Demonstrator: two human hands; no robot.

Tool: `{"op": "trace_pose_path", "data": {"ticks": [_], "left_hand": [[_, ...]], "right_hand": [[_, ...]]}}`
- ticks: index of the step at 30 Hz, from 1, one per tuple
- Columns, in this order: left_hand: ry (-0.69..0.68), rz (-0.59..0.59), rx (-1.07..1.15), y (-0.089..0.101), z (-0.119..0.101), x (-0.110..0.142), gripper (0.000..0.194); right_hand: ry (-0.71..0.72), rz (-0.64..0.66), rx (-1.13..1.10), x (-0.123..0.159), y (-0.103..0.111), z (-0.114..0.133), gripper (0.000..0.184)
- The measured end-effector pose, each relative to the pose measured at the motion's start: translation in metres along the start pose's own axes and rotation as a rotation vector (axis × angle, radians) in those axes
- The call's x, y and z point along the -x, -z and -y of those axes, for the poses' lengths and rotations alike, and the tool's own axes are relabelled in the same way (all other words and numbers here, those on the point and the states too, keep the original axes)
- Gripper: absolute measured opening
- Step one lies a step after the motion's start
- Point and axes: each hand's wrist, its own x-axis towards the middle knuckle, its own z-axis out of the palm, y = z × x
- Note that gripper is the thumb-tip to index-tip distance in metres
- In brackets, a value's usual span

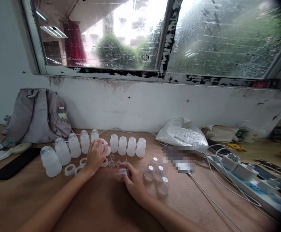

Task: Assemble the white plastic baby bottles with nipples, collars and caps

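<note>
Now the left hand, half-closed, grips a bottle at eleven o'clock, the right hand pinches a clear fitting at twelve, and tilting risks toppling the uncapped neighbour.

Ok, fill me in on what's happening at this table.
Someone is handling small bottle parts. The left hand holds a frosted bottle, while the right hand holds a clear ringed piece just above the table. Covered bottles stand to the left, uncovered bottles behind the hands, and clear domed covers sit to the right.
</note>
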Motion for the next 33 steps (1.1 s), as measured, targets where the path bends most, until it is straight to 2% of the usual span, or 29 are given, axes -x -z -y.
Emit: {"op": "trace_pose_path", "data": {"ticks": [3,5,7,9,13,15,17,21,24,27,33], "left_hand": [[0.032,-0.005,0.203,0.022,-0.012,0.018,0.015],[0.016,0.117,0.284,0.034,-0.020,0.034,0.019],[-0.060,0.242,0.335,0.039,-0.025,0.049,0.022],[-0.070,0.279,0.376,0.036,-0.028,0.061,0.028],[0.122,0.278,0.502,0.023,-0.030,0.072,0.049],[0.181,0.324,0.548,0.018,-0.031,0.074,0.051],[0.184,0.346,0.545,0.018,-0.031,0.073,0.045],[0.098,0.382,0.432,0.020,-0.026,0.072,0.042],[0.060,0.336,0.348,0.018,-0.016,0.072,0.046],[0.090,0.289,0.308,0.016,-0.008,0.073,0.043],[0.057,0.400,0.293,0.025,-0.008,0.071,0.038]], "right_hand": [[0.004,0.019,-0.073,0.002,0.000,0.001,0.054],[0.015,0.041,-0.123,0.004,0.001,0.001,0.060],[0.011,0.039,-0.145,0.006,0.002,0.001,0.056],[-0.003,0.015,-0.153,0.006,0.002,0.000,0.047],[-0.011,-0.010,-0.187,0.006,0.002,0.002,0.039],[-0.007,-0.024,-0.216,0.005,0.001,0.004,0.035],[-0.009,-0.044,-0.251,0.004,0.001,0.006,0.029],[0.004,-0.055,-0.276,-0.001,0.004,0.007,0.021],[0.019,0.033,-0.265,-0.008,0.010,0.006,0.022],[0.009,0.121,-0.248,-0.016,0.017,0.006,0.019],[-0.032,0.274,-0.240,-0.027,0.029,0.003,0.010]]}}
